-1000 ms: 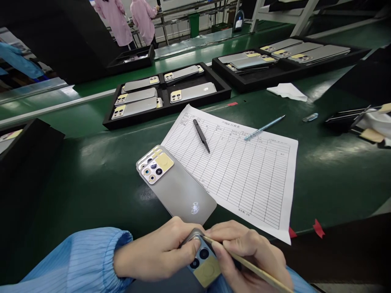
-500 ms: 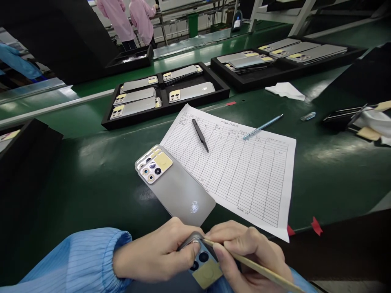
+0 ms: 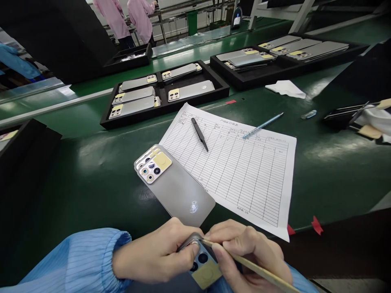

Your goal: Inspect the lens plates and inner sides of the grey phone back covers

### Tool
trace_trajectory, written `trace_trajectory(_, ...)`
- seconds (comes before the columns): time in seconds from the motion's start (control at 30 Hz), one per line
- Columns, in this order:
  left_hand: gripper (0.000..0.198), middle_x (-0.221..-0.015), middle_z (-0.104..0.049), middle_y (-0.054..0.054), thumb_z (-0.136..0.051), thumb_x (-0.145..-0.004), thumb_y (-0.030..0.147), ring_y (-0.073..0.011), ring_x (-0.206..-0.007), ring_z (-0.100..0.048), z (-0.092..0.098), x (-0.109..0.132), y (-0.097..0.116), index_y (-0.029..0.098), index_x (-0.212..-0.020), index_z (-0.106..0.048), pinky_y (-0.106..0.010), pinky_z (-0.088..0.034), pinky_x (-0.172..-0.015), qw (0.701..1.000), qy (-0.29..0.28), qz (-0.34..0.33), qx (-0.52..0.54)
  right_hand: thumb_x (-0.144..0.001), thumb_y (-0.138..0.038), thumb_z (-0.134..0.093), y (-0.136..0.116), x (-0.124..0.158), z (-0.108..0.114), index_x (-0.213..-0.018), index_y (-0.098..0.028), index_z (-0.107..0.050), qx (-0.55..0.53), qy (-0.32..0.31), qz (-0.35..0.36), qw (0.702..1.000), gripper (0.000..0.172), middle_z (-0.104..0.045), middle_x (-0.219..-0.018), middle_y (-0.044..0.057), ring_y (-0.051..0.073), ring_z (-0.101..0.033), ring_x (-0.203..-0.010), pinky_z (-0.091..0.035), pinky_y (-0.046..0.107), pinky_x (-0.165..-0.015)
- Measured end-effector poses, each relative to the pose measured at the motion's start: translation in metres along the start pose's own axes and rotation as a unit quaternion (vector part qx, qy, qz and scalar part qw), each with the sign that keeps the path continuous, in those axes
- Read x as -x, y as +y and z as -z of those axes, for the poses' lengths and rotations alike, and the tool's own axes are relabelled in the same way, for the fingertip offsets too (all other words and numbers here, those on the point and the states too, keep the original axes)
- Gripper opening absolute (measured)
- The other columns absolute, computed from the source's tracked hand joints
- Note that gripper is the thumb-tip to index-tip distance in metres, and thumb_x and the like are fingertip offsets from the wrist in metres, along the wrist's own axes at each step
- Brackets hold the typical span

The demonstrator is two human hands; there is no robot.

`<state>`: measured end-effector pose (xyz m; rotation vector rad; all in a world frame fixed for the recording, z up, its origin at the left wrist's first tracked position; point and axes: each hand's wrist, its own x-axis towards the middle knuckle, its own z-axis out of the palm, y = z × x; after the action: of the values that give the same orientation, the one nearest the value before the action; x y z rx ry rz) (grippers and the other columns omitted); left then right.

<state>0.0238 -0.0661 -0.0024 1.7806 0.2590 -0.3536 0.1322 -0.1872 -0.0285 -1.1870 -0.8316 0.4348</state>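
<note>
At the bottom of the head view, my left hand grips a grey phone back cover with dark camera lenses and a yellow film patch; its thumb presses by the camera corner. My right hand pinches a thin wooden stick, whose tip touches the cover's edge beside the lenses. Fingers and sleeves hide part of the cover. Just beyond my hands, a small fanned stack of grey phone back covers lies on the green table, its camera end towards the upper left.
A printed form bears a black pointed tool and a blue pen. Behind stand two black trays of phone covers. A white cloth lies right. People in pink stand far back.
Almost nothing differs. Both hands keep their hold on the cover and the stick, with the tip at the same corner; the view has shifted very slightly.
</note>
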Motion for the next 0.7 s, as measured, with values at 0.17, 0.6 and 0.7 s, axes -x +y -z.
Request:
trace_trajectory(0.17,0.021,-0.054,-0.028,0.006,-0.031,-0.084,0.023,-0.0059,-0.048,-0.025,0.0007,-0.0006,0.0009,0.018,-0.064,-0.03,-0.019,-0.024,-0.046,1.0,-0.002,-0.002,-0.003,-0.066,0.003,-0.056,-0.0019,-0.0001,0.0025,-0.069,-0.021,-0.055,0.0,-0.015,-0.006,1.0,0.024,-0.067,-0.065,0.001,0.015,-0.062,-0.055,-0.053,0.028,-0.05)
trace_trajectory(0.6,0.022,-0.053,-0.029,0.006,-0.032,-0.084,0.024,-0.0056,-0.048,-0.026,0.0003,0.0014,0.0017,0.018,-0.063,-0.031,-0.019,-0.025,-0.046,1.0,-0.001,-0.003,-0.002,-0.067,0.003,-0.055,-0.0019,0.0,0.0021,-0.07,-0.02,-0.056,-0.007,-0.014,-0.007,1.0,0.023,-0.067,-0.065,0.001,0.015,-0.063,-0.056,-0.053,0.028,-0.051)
trace_trajectory(0.7,0.023,-0.053,-0.029,0.006,-0.031,-0.085,0.026,-0.0056,-0.048,-0.026,0.0004,0.0012,0.0017,0.018,-0.063,-0.031,-0.019,-0.025,-0.045,1.0,-0.001,-0.004,-0.002,-0.067,0.003,-0.055,-0.0019,-0.0004,0.0018,-0.07,-0.02,-0.055,-0.008,-0.018,-0.002,1.0,0.023,-0.067,-0.065,0.001,0.014,-0.062,-0.056,-0.052,0.027,-0.05)
